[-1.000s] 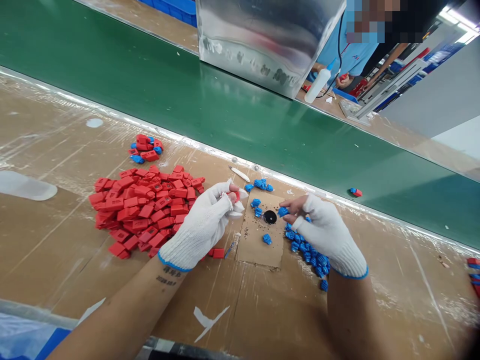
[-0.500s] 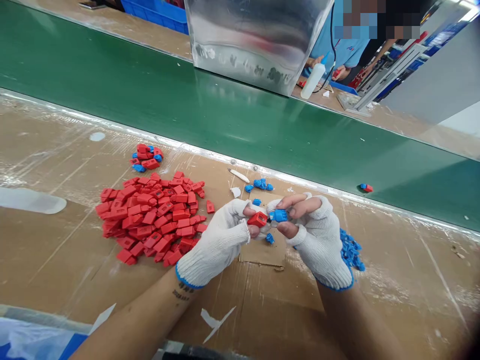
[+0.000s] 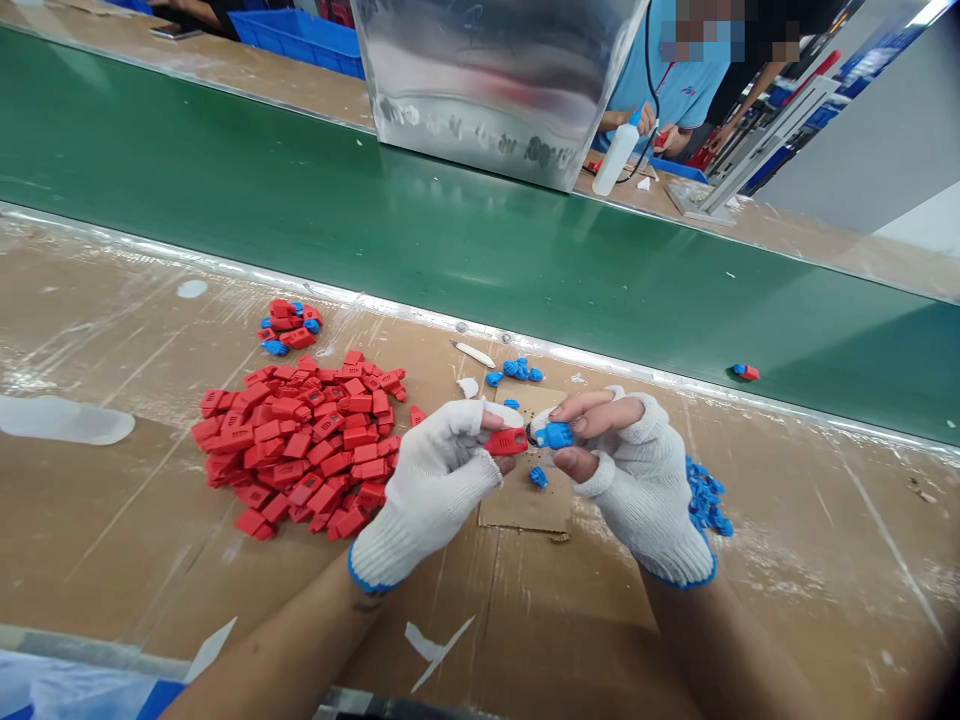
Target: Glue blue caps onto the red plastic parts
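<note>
My left hand, in a white fingerless glove, pinches a red plastic housing between thumb and fingers. A blue plastic piece is gripped by the fingertips of my right hand, gloved the same way. The two parts face each other end to end, with a small dark gap between them. Below them lies a cardboard pad with a loose blue piece on it. Left of my hands is a large heap of red housings. Partly behind my right hand is a pile of blue pieces.
A green conveyor belt crosses beyond the table, carrying one red-and-blue piece. A small red-and-blue cluster sits at the left. A white-handled knife lies near the belt edge. Across stand a metal box, a squeeze bottle and a co-worker.
The red housing has turned in my left hand, so its slotted flat side now shows and it points at the blue piece. The piece on the belt has shifted slightly right.
</note>
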{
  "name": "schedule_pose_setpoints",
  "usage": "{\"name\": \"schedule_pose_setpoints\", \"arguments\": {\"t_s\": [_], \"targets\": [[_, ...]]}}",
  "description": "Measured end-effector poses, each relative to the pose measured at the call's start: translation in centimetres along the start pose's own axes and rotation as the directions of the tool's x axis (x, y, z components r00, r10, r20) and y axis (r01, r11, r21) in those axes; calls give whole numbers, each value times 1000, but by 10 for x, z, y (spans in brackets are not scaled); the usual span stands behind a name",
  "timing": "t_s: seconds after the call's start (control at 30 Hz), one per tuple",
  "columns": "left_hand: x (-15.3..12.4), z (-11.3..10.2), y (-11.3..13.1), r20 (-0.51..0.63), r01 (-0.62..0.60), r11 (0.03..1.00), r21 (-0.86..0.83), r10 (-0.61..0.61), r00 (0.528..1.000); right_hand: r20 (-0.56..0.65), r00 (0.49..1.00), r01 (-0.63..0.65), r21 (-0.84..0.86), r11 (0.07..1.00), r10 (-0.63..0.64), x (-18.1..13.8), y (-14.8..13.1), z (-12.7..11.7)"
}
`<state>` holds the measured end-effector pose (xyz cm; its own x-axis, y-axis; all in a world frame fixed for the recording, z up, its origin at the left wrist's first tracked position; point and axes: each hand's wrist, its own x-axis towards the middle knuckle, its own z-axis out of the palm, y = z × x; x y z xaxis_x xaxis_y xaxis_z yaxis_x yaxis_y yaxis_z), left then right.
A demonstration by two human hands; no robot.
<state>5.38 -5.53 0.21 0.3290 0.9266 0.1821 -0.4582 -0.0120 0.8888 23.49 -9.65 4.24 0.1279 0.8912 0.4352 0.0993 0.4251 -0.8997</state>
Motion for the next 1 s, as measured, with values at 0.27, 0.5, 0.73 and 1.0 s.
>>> {"name": "schedule_pose_setpoints", "arguments": {"t_s": [0.27,0.5,0.73,1.0], "targets": [[-3,-7,3,96,-472,613,634,543,834,-109,992,-52,87,995,61,-9,3,18],[-8,-10,-6,141,-540,522,660,620,772,-23,1000,-1,-103,995,-1,-12,7,15],[-17,-11,-12,56,-337,808,482,356,933,-21,999,-29,-164,986,26,-13,7,15],[0,-9,18,157,-236,753,614,176,972,5,999,51,-172,984,-51,-8,4,6]]}}
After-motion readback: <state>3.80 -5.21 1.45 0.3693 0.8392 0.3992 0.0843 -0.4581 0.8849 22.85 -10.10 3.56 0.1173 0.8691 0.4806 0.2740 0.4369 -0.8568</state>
